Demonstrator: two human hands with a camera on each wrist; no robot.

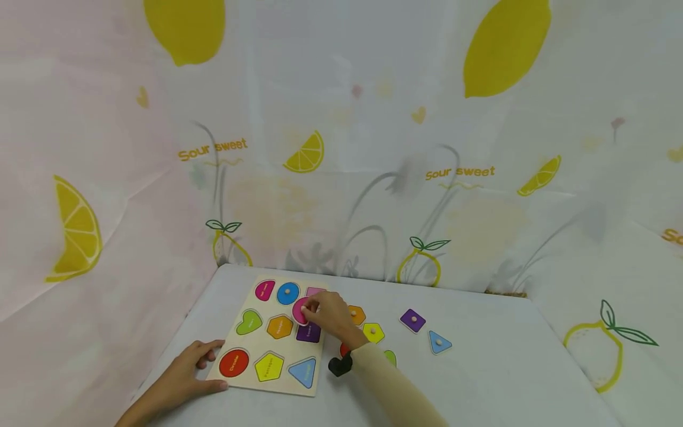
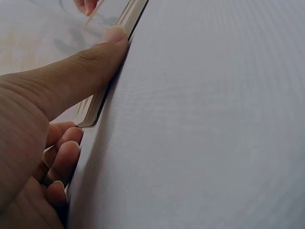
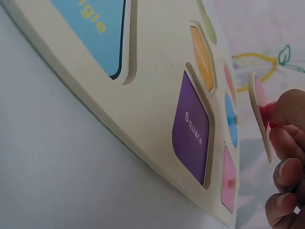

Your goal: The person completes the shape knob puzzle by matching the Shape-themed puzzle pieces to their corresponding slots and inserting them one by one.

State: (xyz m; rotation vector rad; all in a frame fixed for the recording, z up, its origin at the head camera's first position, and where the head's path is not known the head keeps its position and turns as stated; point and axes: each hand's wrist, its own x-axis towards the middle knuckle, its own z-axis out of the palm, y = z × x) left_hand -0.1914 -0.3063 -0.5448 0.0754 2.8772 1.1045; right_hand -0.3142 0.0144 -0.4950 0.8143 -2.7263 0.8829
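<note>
**Hands at the puzzle board: one steadies, one holds a pink piece**

The left hand [image 1: 184, 379] lies at the lower left of the frame, fingers relaxed, thumb pressed against the puzzle board [image 1: 242, 356] edge on the grey surface [image 1: 480, 379]. The right hand [image 1: 332, 314], mid-frame, pinches the knob of a pink round piece [image 1: 300, 310], held tilted just above the board's purple square recess [image 3: 190, 129], nearer this hand than the other.

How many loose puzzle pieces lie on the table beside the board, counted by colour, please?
Orange piece: 1
Yellow piece: 1
Purple piece: 1
Blue piece: 1
Green piece, partly hidden: 1
Red piece, partly hidden: 1
Total: 6
</note>
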